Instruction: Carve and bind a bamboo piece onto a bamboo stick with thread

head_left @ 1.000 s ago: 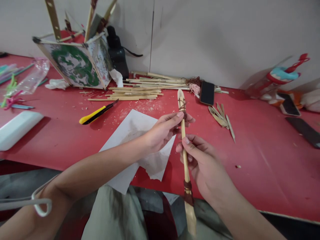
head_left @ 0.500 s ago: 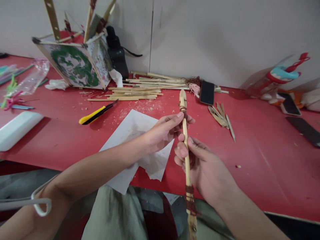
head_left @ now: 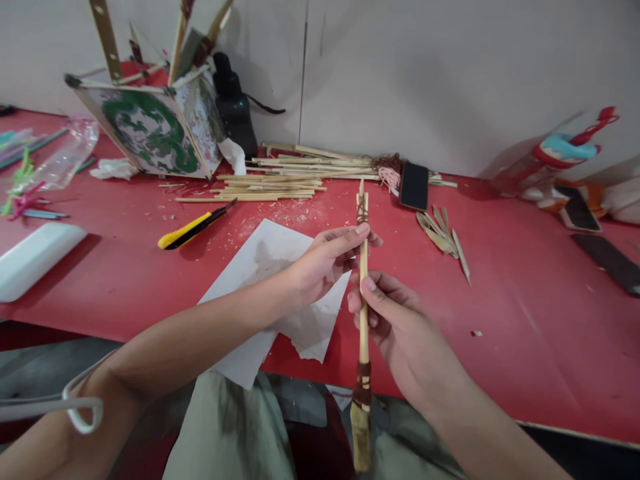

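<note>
My left hand (head_left: pixel 323 263) pinches a handmade wooden arrow (head_left: pixel 364 337) just below its tip, thumb on top. The slim pointed tip sits in the split upper end, bound with brown thread. My right hand (head_left: pixel 410 327) is closed on the middle of the shaft, thumb against its side. Below, more brown thread wraps the shaft above a dried-leaf tail, which hangs past the table edge over my lap. The arrow stands nearly upright in view. Beneath my left hand lies a torn sheet of white paper (head_left: pixel 245 267) with a greyish smudge.
On the red table (head_left: pixel 500 373) lie a yellow-black utility knife (head_left: pixel 193 230), thin sticks (head_left: pixel 270 187), dried leaves (head_left: pixel 440 233) and a phone (head_left: pixel 414 185). A dragon-printed holder (head_left: pixel 150 133), a dark bottle (head_left: pixel 234 110) and a white case (head_left: pixel 37 260) stand left. A clear cup (head_left: pixel 540 167) is at right.
The arrow has turned about its length, so its tip now shows narrow edge-on. Its tail end has swung left and up into fuller view. My right hand shifted slightly with it.
</note>
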`<act>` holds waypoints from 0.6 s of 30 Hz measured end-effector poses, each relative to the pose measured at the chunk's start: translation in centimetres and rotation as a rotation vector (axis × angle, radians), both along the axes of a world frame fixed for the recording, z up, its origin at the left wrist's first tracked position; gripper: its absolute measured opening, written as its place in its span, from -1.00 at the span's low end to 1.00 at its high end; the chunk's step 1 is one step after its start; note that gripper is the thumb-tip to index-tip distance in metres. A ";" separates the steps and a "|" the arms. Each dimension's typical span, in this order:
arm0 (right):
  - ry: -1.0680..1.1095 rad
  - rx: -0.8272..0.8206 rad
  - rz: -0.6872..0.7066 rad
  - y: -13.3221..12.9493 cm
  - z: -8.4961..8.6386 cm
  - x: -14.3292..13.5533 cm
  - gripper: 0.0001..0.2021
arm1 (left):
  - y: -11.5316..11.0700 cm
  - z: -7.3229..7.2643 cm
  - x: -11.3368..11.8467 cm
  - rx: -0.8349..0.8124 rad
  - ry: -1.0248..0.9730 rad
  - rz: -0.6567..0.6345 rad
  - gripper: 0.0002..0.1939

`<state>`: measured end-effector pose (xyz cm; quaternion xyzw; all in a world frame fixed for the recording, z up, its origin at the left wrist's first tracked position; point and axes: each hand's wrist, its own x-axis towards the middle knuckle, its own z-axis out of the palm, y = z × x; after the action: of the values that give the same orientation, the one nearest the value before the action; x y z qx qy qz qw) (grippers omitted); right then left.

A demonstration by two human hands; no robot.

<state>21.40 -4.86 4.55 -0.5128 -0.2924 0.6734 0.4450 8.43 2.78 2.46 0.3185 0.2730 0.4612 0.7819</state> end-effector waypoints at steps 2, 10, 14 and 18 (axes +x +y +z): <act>0.012 -0.008 0.004 -0.1 0.2 0.0 -0.77 | 0.0 0.0 -0.1 0.014 0.005 -0.005 -0.64; 0.197 -0.095 0.046 -0.1 0.7 0.0 -0.78 | 0.2 -0.4 -0.3 0.002 0.006 -0.083 -0.63; 0.227 -0.094 0.054 -0.2 0.6 -0.1 -0.80 | 0.1 -0.2 -0.2 -0.015 -0.039 -0.056 -0.71; 0.153 -0.060 0.034 -0.5 0.5 -0.3 -0.78 | 0.3 -0.1 0.0 -0.049 -0.047 -0.003 -0.72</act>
<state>21.09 -5.35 5.03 -0.4681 -0.2460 0.7266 0.4387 8.44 3.09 2.35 0.2887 0.2654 0.4605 0.7963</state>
